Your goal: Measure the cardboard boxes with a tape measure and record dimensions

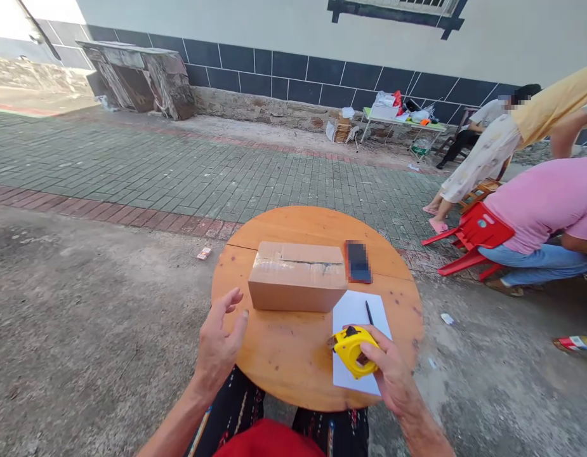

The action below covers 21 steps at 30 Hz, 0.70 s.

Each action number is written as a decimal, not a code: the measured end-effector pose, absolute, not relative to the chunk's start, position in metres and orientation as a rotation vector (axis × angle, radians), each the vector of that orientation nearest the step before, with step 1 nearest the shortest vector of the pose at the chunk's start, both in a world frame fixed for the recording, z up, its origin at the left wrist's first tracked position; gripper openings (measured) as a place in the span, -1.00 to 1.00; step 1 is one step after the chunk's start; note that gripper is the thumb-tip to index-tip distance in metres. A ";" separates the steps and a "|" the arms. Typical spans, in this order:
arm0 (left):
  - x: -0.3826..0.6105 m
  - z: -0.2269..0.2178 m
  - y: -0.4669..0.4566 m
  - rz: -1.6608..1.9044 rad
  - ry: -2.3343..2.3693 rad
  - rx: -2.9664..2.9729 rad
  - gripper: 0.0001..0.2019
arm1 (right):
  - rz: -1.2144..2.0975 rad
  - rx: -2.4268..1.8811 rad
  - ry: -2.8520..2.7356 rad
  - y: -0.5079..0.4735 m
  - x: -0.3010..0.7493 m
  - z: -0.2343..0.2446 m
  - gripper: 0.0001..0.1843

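My right hand (pixel 391 371) is closed around a yellow tape measure (pixel 350 348), held just above a white sheet of paper (pixel 357 314) on a round wooden table (pixel 283 355). A black pen (pixel 369 313) lies on the paper. My left hand (pixel 219 343) hovers open at the table's left edge, fingers apart, close to the left end of a taped cardboard box (pixel 297 277). A dark phone (pixel 358 261) lies to the right of the box.
People sit and bend at the right, one on a red plastic chair (pixel 474 236). A folding table (pixel 402 122) with clutter stands by the far tiled wall. Litter lies on the rough concrete ground around the table. My knees are under the table's near edge.
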State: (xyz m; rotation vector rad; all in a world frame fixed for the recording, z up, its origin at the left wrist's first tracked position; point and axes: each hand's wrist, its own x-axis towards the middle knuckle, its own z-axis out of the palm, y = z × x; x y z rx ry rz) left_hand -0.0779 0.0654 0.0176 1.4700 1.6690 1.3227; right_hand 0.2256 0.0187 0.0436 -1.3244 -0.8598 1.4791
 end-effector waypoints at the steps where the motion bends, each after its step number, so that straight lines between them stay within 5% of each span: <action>1: -0.074 0.024 0.056 1.316 1.641 1.490 -0.66 | 1.492 -1.306 -0.840 0.015 0.222 0.046 -0.57; 4: -0.051 0.039 0.031 1.085 1.367 1.455 -0.78 | 1.538 -1.260 -0.854 0.009 0.211 0.052 -0.59; 9: -0.017 0.047 0.017 0.747 1.000 0.919 -0.58 | 1.594 -1.191 -1.054 0.012 0.199 0.057 -0.59; 21: -0.024 0.040 0.020 0.659 0.875 0.657 -0.51 | 1.279 -1.230 -1.661 0.011 0.201 0.079 -0.65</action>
